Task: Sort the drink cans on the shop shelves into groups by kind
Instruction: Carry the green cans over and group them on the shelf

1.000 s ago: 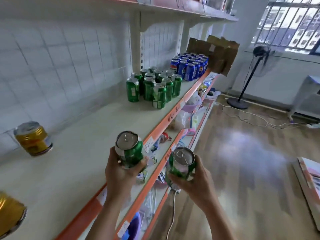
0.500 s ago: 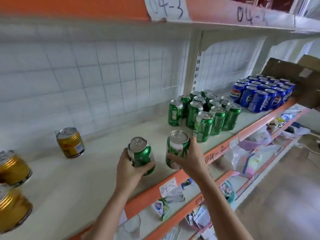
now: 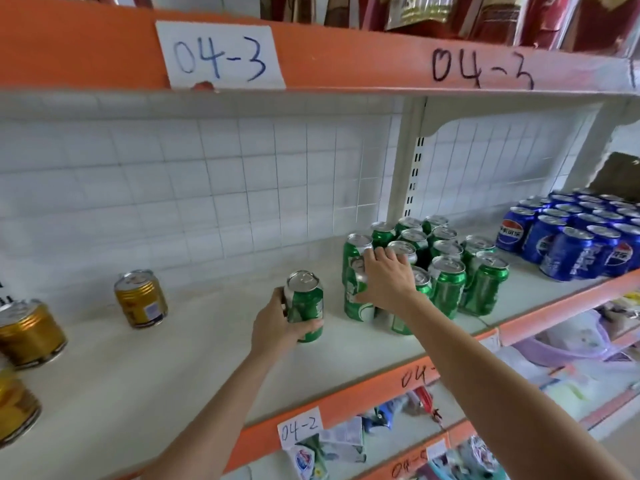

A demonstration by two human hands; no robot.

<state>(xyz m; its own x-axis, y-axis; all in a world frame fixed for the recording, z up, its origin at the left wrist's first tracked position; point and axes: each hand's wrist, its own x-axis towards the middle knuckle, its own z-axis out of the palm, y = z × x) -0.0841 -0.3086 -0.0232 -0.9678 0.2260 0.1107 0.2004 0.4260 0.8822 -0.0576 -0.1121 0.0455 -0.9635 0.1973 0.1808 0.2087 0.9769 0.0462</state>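
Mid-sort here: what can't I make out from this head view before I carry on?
- Can under the right hand: the hand covers its top, so whether it stands on the shelf is unclear.
- Gold cans at far left: cut off by the frame edge; count unknown.
- Blue cans: back rows run off the right edge.
- Left hand grips a green can; its base is hidden.

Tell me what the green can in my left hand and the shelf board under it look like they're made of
Green can in the left hand: probably thin metal, likely aluminium, judging by its bare silvery top with pull tab and its glossy printed wall. Shelf board: a smooth, pale, matte surface, possibly painted metal; the look leaves it open.
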